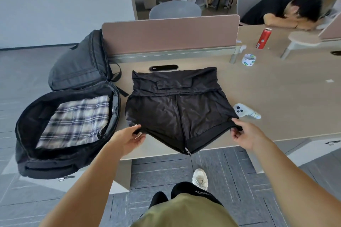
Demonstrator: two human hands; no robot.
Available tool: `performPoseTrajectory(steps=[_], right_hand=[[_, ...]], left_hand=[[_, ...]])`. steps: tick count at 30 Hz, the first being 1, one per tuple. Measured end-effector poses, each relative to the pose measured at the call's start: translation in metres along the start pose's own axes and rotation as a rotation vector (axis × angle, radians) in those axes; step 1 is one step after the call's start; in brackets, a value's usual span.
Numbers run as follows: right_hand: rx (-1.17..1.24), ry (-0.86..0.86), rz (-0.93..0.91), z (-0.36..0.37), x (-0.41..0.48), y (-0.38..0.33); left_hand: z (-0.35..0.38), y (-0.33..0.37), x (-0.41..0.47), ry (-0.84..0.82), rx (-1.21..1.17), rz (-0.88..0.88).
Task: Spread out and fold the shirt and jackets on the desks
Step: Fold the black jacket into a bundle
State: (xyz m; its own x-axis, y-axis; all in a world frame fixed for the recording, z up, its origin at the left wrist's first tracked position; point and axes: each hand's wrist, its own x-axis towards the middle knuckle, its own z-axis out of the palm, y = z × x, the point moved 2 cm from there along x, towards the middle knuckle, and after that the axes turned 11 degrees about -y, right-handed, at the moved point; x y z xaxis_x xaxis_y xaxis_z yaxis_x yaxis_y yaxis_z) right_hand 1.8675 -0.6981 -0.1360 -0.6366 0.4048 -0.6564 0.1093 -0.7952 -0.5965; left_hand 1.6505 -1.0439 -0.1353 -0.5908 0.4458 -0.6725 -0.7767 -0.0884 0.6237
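On the desk [276,97], pretty much dead centre, a black jacket [177,108] is laid out with the zip done up and the sleeves folded across its upper part. The bottom hem is pinched at its left corner by the left hand [127,138] and at its right corner by the right hand [245,135], so the middle of the hem sags over the near edge. Off to the left, a plaid shirt [77,120] is seen folded inside an open backpack [33,155]. A white controller [243,110] is parked just beside the jacket's right side, with a tape roll [248,59] and a red can [263,38] set further back.
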Motion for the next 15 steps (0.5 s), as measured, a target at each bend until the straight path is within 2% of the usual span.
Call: performPoseTrajectory(steps=[9,15], right_hand=[[0.157,-0.072,-0.104,0.048,0.007,-0.038],[0.147,-0.05,-0.157,0.076,0.038,-0.074]], left_hand=[[0.034,0.057,-0.012,-0.032,0.021,0.069],[0.056,0.091,0.031,-0.039,-0.148,0.099]])
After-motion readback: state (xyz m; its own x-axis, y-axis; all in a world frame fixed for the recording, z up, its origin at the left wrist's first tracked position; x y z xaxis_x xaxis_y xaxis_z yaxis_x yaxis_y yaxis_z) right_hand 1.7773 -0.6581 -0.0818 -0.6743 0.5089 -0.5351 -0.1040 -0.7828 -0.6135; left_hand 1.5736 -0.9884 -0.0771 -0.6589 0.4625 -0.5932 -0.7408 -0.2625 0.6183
